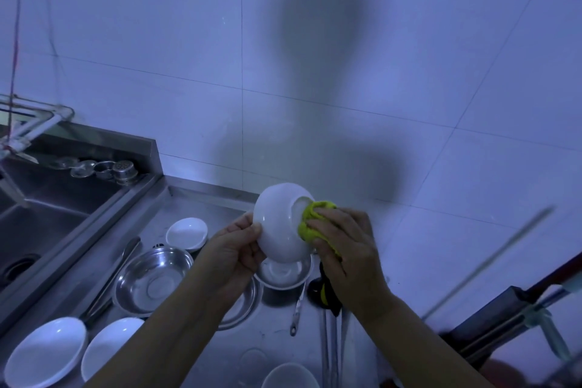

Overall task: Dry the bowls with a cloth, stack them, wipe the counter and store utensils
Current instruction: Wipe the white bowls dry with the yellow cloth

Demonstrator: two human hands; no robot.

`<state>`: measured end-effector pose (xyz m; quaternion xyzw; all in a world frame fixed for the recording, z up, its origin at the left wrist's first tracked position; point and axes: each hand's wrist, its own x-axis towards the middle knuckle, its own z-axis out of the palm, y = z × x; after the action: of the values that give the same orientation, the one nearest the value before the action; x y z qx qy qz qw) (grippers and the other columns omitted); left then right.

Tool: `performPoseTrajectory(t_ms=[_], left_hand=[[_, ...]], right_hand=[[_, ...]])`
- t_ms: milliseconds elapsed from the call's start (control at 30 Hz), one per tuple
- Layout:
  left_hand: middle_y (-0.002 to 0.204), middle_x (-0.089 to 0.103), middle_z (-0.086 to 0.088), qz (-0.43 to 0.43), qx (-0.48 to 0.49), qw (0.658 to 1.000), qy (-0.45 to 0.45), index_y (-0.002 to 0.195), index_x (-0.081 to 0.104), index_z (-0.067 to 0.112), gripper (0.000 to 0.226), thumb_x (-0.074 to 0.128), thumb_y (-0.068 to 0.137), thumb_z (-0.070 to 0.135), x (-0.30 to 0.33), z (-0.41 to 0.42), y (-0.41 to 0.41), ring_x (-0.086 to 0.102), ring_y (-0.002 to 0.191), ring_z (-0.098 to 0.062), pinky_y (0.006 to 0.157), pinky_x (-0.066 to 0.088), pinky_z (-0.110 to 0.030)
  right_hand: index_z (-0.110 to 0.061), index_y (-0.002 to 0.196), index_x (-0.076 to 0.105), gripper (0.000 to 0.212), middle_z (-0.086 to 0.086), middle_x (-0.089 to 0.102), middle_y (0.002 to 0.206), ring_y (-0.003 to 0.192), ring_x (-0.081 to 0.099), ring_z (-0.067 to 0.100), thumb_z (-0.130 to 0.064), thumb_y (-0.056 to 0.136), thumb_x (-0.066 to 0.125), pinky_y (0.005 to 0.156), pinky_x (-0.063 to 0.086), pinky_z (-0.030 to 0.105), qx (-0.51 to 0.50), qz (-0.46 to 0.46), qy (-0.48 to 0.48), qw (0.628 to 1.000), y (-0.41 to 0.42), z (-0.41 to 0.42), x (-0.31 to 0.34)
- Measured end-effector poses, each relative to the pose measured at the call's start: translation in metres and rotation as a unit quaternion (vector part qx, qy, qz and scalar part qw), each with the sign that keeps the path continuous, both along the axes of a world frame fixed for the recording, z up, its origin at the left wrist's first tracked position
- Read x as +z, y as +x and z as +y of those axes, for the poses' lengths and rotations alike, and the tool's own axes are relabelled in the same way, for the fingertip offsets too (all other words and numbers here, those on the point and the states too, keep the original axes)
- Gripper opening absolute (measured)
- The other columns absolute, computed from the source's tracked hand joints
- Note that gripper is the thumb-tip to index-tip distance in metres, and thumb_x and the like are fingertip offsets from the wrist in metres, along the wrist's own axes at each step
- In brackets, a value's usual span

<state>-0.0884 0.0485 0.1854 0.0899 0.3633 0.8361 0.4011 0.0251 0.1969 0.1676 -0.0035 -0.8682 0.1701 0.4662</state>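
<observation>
My left hand grips the rim of a white bowl, held up over the counter with its underside turned toward me. Against the bowl's foot ring, my right hand presses a bunched yellow-green cloth. Below sit a steel bowl, a small white dish, two white bowls at the front left and another white bowl at the bottom edge. A further bowl lies right under the held one. A utensil with a metal handle lies on the steel counter.
A steel sink lies at the left, with drain strainers on its back ledge. A long ladle handle lies beside the steel bowl. A black and yellow tool sits under my right wrist. Dark rails cross the lower right. A tiled wall stands behind.
</observation>
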Motion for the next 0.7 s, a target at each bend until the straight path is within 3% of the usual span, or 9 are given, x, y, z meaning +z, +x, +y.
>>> performPoseTrajectory(t_ms=[167, 333, 500, 633, 700], left_hand=[[0.084, 0.069, -0.015, -0.014, -0.024, 1.000, -0.014, 0.096, 0.059, -0.005, 0.026, 0.051, 0.072, 0.001, -0.002, 0.006, 0.010, 0.070, 0.070, -0.018, 0.059, 0.058, -0.027], [0.094, 0.063, -0.019, -0.016, 0.000, 1.000, -0.025, 0.101, 0.055, -0.004, 0.018, 0.041, 0.090, -0.003, 0.002, 0.016, 0.016, 0.067, 0.075, -0.020, 0.069, 0.057, -0.030], [0.075, 0.070, -0.014, -0.057, 0.036, 0.998, -0.011, 0.089, 0.057, -0.001, 0.018, 0.039, 0.093, -0.002, 0.011, 0.027, 0.026, 0.069, 0.064, -0.017, 0.062, 0.058, -0.026], [0.062, 0.067, -0.007, -0.134, 0.049, 0.990, 0.021, 0.083, 0.056, 0.004, 0.020, 0.040, 0.094, 0.002, 0.018, 0.029, 0.028, 0.065, 0.055, -0.009, 0.053, 0.056, -0.018], [0.072, 0.064, -0.009, -0.166, 0.036, 0.985, 0.020, 0.086, 0.057, 0.002, 0.015, 0.044, 0.093, 0.005, 0.022, 0.028, 0.028, 0.064, 0.064, -0.012, 0.059, 0.056, -0.021]], right_hand=[[-0.005, 0.102, 0.072, 0.019, 0.006, 0.065, 0.110, 0.101, 0.054, 0.026, -0.012, 0.091, 0.058, 0.095, 0.041, 0.029, -0.041, 0.003, -0.027, 0.999, -0.008, 0.009, 0.013], [-0.014, 0.109, 0.068, 0.030, -0.005, 0.062, 0.110, 0.104, 0.054, 0.017, -0.029, 0.091, 0.050, 0.094, 0.039, 0.018, -0.021, -0.003, -0.142, 0.990, -0.019, 0.001, 0.033], [-0.010, 0.117, 0.066, 0.031, 0.002, 0.063, 0.122, 0.114, 0.054, 0.019, -0.023, 0.094, 0.050, 0.100, 0.043, 0.033, -0.008, -0.022, -0.169, 0.985, -0.029, -0.024, 0.027], [-0.011, 0.120, 0.065, 0.033, 0.007, 0.059, 0.128, 0.124, 0.049, 0.024, -0.021, 0.095, 0.048, 0.102, 0.041, 0.041, -0.013, 0.029, -0.062, 0.998, -0.025, -0.035, 0.010], [-0.014, 0.121, 0.065, 0.031, 0.011, 0.056, 0.131, 0.128, 0.046, 0.031, -0.019, 0.094, 0.051, 0.101, 0.040, 0.048, -0.010, 0.057, -0.007, 0.998, -0.021, -0.038, -0.001]])
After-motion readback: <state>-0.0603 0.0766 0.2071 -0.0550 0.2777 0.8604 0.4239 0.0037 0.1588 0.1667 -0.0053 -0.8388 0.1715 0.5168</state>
